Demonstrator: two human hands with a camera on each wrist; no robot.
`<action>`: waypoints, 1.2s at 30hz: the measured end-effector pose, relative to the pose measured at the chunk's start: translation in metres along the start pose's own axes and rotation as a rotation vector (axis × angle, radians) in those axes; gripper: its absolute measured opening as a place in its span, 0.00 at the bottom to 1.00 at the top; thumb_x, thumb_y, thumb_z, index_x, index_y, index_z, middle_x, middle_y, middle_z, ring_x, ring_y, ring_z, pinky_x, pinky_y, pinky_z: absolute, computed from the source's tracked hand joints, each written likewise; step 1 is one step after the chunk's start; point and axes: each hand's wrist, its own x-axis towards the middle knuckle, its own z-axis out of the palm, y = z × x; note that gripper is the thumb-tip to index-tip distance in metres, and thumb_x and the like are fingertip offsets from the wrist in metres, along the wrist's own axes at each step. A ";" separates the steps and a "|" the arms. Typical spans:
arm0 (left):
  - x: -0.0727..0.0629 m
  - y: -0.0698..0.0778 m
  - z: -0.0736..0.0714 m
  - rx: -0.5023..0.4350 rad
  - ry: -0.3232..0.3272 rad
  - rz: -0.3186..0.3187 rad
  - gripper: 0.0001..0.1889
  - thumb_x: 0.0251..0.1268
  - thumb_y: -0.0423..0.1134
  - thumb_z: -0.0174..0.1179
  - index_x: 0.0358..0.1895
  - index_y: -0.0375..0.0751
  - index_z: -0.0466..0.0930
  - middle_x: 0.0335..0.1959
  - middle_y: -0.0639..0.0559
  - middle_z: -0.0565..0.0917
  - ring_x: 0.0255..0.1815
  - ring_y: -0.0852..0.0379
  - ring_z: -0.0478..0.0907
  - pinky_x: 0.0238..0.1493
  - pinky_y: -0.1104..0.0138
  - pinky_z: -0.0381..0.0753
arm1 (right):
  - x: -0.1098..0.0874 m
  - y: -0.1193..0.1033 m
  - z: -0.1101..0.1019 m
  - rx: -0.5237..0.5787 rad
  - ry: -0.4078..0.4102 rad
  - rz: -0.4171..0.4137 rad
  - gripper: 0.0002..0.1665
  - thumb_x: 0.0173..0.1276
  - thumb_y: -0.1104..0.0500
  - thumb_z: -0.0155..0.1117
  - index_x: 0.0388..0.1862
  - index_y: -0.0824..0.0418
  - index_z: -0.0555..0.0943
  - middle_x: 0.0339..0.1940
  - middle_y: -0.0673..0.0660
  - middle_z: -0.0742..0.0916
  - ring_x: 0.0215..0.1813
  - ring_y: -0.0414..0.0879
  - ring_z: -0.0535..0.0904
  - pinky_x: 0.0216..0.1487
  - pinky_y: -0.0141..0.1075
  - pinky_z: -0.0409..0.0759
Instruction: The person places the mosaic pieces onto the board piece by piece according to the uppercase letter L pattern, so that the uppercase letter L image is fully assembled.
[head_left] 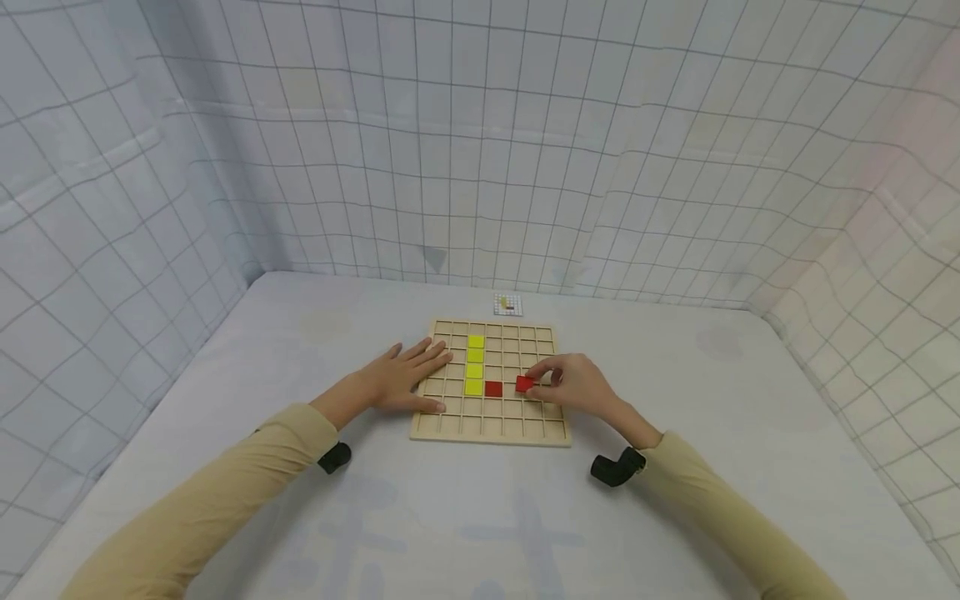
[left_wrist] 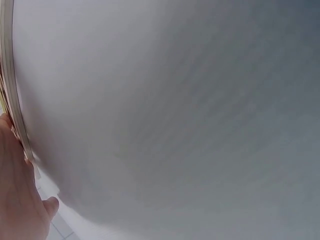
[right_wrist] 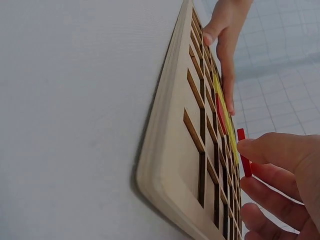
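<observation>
A wooden grid board (head_left: 480, 430) lies flat on the white table, its cells marked off by raised strips. Four yellow square tiles (head_left: 475, 356) fill a column of cells left of centre, and one red tile (head_left: 493, 389) sits right of the lowest yellow one. My right hand (head_left: 573, 385) pinches another red tile (right_wrist: 244, 152) between thumb and fingers, close over the board's right half. Spread over the board's left edge, my left hand (head_left: 405, 377) rests with straight fingers. Only part of that hand (left_wrist: 20, 185) shows in the left wrist view.
Behind the board lies a small printed card (head_left: 507, 305) with a grid pattern and coloured squares. White cloth walls with a dark grid (head_left: 480, 167) enclose the table at the back and sides. A dark wrist device (head_left: 618, 467) sits at each sleeve.
</observation>
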 end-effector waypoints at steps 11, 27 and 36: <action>-0.008 0.009 -0.004 -0.020 -0.005 -0.005 0.49 0.62 0.72 0.47 0.79 0.53 0.39 0.80 0.51 0.39 0.81 0.48 0.34 0.75 0.40 0.38 | 0.003 -0.005 0.010 0.026 -0.039 -0.017 0.14 0.56 0.55 0.74 0.40 0.58 0.88 0.33 0.51 0.89 0.24 0.36 0.73 0.25 0.26 0.69; -0.011 0.011 -0.006 -0.027 0.019 0.010 0.48 0.62 0.71 0.48 0.79 0.52 0.41 0.80 0.50 0.41 0.81 0.46 0.35 0.74 0.39 0.40 | 0.006 -0.010 0.014 0.004 -0.064 -0.007 0.13 0.56 0.56 0.74 0.39 0.58 0.88 0.35 0.51 0.89 0.25 0.35 0.72 0.26 0.25 0.69; -0.008 0.009 -0.003 -0.007 0.008 0.012 0.49 0.61 0.73 0.47 0.79 0.52 0.40 0.80 0.50 0.41 0.81 0.46 0.36 0.74 0.39 0.39 | 0.002 -0.007 0.013 0.009 -0.043 -0.014 0.14 0.58 0.54 0.72 0.43 0.57 0.87 0.38 0.51 0.89 0.29 0.38 0.76 0.29 0.28 0.74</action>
